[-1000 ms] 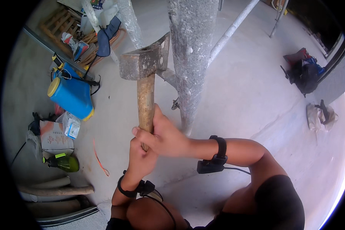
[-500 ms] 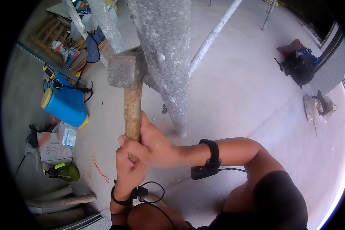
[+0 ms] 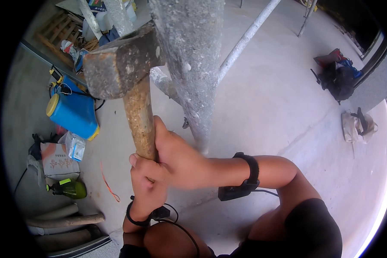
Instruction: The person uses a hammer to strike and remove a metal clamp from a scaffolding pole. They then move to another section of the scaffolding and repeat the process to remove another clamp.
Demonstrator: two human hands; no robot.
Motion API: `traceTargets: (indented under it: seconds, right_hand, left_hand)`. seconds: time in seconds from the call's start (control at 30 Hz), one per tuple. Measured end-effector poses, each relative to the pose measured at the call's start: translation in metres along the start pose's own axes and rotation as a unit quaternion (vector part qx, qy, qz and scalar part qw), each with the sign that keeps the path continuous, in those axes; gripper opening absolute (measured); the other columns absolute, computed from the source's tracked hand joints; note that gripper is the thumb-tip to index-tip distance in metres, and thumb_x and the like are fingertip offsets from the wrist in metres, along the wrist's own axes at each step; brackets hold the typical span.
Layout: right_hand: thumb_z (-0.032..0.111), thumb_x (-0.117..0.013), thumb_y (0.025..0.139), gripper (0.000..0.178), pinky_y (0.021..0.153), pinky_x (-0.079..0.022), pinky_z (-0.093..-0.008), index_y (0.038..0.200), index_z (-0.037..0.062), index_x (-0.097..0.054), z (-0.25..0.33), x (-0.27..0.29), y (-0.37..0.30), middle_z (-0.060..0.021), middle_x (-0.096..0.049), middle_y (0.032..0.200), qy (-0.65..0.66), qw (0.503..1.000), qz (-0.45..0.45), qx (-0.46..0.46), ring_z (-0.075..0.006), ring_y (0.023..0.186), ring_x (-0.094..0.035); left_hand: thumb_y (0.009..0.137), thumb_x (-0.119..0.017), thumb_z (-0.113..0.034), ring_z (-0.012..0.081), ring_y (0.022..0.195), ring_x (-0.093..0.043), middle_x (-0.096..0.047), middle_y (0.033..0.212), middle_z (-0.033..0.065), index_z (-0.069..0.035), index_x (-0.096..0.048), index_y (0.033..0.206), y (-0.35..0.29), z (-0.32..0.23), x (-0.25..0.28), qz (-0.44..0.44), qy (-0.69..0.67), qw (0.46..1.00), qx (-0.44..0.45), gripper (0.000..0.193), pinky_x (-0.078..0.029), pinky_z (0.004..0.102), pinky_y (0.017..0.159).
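Both my hands grip the wooden handle of a sledgehammer (image 3: 138, 122), which stands upright before me with its rusty steel head at the top. My left hand (image 3: 148, 189) is wrapped round the handle's lower end. Just above and partly over it, my right hand (image 3: 180, 161) is closed on the same handle. The head's right end meets the outline of a thick, speckled grey metal post (image 3: 191, 56); whether they touch I cannot tell. A short pipe stub (image 3: 167, 86) juts from the post behind the handle.
A thin brace (image 3: 249, 38) slants from the post. On the left are a blue sprayer tank (image 3: 75, 114), a cardboard box (image 3: 58, 159), a green spray bottle (image 3: 71, 189) and lengths of pipe (image 3: 69, 220). Bags (image 3: 337, 77) and a pale cloth sack (image 3: 354, 128) lie on the right.
The hammer head has come closer and tipped leftward, now looking larger and higher in view. Both hands keep their hold on the handle.
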State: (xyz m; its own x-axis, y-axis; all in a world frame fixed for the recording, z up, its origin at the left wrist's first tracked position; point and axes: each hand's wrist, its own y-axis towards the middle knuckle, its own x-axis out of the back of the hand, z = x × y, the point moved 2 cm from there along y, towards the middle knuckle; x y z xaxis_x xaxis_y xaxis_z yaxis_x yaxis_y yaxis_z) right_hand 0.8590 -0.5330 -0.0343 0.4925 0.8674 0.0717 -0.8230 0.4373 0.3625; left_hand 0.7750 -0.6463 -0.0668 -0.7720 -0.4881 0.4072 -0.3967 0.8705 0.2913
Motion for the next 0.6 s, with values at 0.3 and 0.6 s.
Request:
traceTargets:
  seconds: [0.3, 0.6]
  right_hand:
    - [0.029, -0.061, 0.092, 0.047, 0.056, -0.046, -0.0349, 0.102, -0.0078, -0.034, -0.02, -0.012, 0.001, -0.0156, -0.053, 0.068, -0.027, 0.998, 0.02, -0.06, -0.0243, 0.061, -0.057]
    - [0.026, -0.062, 0.092, 0.047, 0.057, -0.047, -0.0351, 0.106, -0.0083, -0.034, -0.015, -0.017, -0.005, -0.0155, -0.053, 0.071, -0.062, 0.998, 0.002, -0.031, -0.0248, 0.063, -0.059]
  left_hand:
    - [0.095, -0.05, -0.013, 0.0216, 0.11, -0.055, -0.054, 0.122, 0.0131, 0.003, -0.044, 0.132, -0.017, 0.028, -0.001, 0.08, -0.132, 0.978, 0.143, 0.04, -0.044, 0.0342, 0.093]
    - [0.083, -0.057, -0.001, 0.0152, 0.084, -0.061, -0.064, 0.09, 0.009, 0.004, -0.058, 0.107, -0.01, 0.023, -0.005, -0.014, -0.091, 0.996, -0.009, 0.025, -0.048, 0.0288, 0.074]
